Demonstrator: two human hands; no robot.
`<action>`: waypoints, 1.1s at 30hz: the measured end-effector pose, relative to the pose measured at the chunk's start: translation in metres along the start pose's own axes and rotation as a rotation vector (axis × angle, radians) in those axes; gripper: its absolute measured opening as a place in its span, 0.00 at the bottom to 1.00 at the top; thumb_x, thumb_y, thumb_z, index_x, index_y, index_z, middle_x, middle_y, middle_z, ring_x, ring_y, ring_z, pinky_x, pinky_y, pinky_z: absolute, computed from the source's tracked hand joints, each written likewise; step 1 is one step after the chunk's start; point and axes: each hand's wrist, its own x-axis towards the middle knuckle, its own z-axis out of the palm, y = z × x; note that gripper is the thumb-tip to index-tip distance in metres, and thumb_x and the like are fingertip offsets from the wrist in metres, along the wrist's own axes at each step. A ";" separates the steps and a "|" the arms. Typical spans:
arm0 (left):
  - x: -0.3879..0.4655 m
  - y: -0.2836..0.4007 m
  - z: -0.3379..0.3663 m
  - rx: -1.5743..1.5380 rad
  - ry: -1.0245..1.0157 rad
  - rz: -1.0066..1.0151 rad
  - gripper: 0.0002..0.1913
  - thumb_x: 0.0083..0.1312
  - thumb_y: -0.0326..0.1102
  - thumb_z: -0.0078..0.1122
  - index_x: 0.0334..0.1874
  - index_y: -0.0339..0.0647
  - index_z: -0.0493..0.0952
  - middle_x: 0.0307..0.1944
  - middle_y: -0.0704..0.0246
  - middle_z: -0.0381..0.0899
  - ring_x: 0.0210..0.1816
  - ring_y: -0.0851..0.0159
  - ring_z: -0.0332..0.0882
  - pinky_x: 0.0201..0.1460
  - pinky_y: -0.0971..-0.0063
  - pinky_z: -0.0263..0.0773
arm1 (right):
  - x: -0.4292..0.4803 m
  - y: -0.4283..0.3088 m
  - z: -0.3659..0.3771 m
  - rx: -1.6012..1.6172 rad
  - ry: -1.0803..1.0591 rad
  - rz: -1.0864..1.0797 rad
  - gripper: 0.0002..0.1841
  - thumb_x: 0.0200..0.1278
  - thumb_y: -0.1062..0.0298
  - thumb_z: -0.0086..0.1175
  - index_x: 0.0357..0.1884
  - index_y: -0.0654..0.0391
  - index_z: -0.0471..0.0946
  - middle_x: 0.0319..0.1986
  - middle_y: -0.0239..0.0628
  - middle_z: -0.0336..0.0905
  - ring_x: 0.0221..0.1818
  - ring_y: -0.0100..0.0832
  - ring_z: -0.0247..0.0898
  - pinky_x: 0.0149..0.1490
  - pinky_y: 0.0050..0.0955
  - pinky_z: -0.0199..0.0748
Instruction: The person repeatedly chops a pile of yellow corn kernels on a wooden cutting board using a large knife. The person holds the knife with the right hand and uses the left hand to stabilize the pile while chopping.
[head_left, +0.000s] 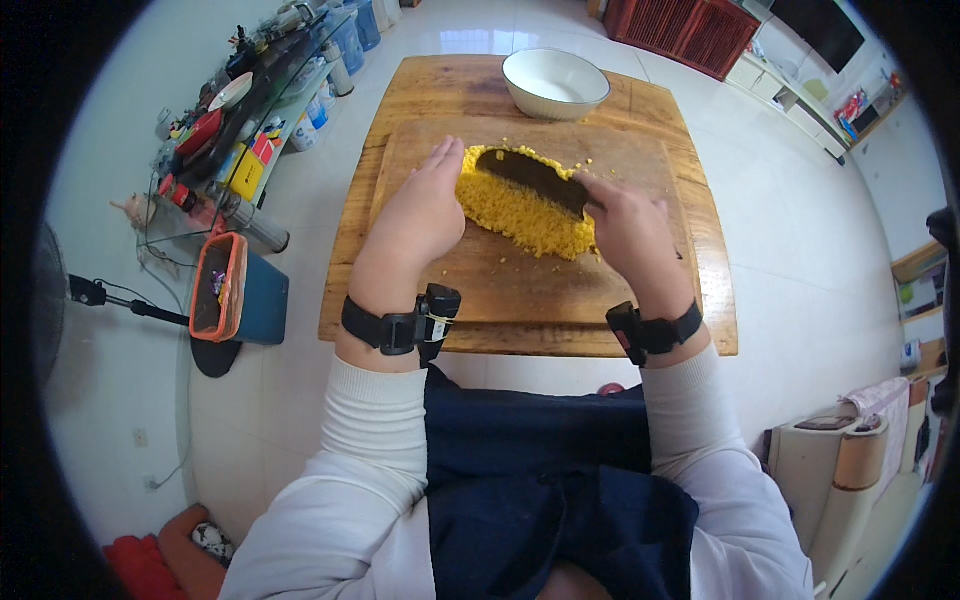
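Note:
A heap of finely chopped yellow food (525, 217) lies on a wooden cutting board (517, 292). Across its far part rests the dark, broad blade of a kitchen knife (529, 174), with small yellow bits along its edge. My right hand (634, 217) grips the knife at its right end; the handle is mostly hidden under the hand. My left hand (424, 202) stands at the heap's left end, fingers straight and together, pointing away from me, with nothing seen in it. Whether it touches the blade's tip cannot be told. Loose yellow crumbs are scattered around the heap.
A white bowl (556, 79) stands at the far side of the wooden table (420, 82), beyond the board. On the floor to the left are an orange-rimmed bin (259, 300) and a cluttered glass shelf (289, 97). A cream sofa (817, 457) is at the lower right.

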 end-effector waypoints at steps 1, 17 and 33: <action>0.000 0.000 0.001 0.009 -0.002 0.000 0.34 0.67 0.20 0.40 0.79 0.33 0.56 0.81 0.55 0.53 0.81 0.56 0.51 0.83 0.63 0.49 | 0.000 0.000 0.000 0.003 -0.112 0.038 0.21 0.67 0.67 0.57 0.62 0.41 0.79 0.37 0.34 0.84 0.48 0.39 0.79 0.52 0.47 0.67; 0.014 0.025 0.018 -0.230 -0.013 0.318 0.26 0.70 0.22 0.46 0.72 0.35 0.69 0.76 0.54 0.64 0.77 0.51 0.60 0.80 0.62 0.56 | 0.002 0.015 -0.015 0.004 -0.296 -0.154 0.22 0.67 0.65 0.60 0.64 0.44 0.77 0.42 0.38 0.83 0.50 0.42 0.79 0.52 0.47 0.72; 0.024 0.038 0.002 -0.209 -0.164 0.303 0.26 0.69 0.21 0.49 0.71 0.33 0.70 0.75 0.54 0.66 0.77 0.49 0.60 0.79 0.61 0.57 | 0.185 0.132 0.063 0.221 -0.549 -0.088 0.15 0.75 0.69 0.50 0.56 0.62 0.81 0.49 0.46 0.86 0.52 0.45 0.80 0.58 0.37 0.76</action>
